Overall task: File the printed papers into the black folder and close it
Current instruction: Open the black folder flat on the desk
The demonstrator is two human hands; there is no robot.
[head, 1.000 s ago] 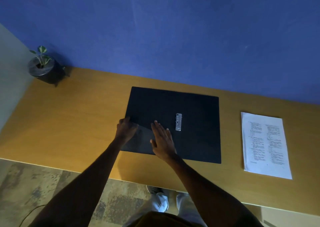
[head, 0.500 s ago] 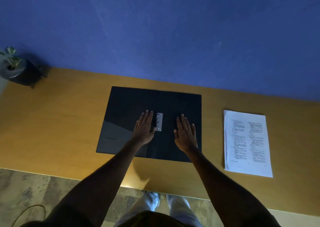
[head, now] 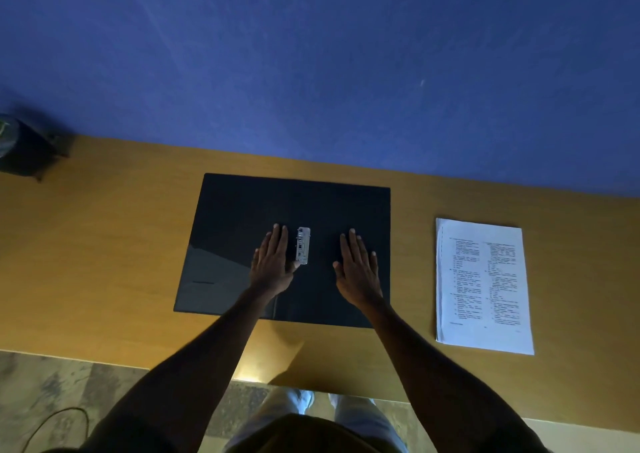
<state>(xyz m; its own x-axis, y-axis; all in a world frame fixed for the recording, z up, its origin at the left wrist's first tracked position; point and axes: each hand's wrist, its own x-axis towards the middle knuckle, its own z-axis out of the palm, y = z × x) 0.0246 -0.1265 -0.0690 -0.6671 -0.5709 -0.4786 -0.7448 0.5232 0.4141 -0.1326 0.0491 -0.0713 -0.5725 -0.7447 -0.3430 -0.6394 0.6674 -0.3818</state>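
Observation:
The black folder (head: 242, 210) lies open and flat on the wooden desk (head: 104, 244), with a small metal clip mechanism (head: 303, 245) at its middle. My left hand (head: 272, 264) rests flat on the folder just left of the clip, fingers spread, thumb touching the clip's lower end. On the folder's right half my right hand (head: 356, 269) lies palm down. Neither hand holds anything. The stack of printed papers (head: 483, 284) sits on the desk to the right of the folder, apart from it.
A dark plant pot (head: 20, 147) stands at the far left back of the desk, partly cut off. A blue wall (head: 311, 71) runs behind the desk. The desk's near edge is just in front of my legs, with a cable (head: 52, 421) on the floor.
Both hands moved from the folder's left flap to lie flat either side of the clip. The folder now rests fully open. The view has shifted right.

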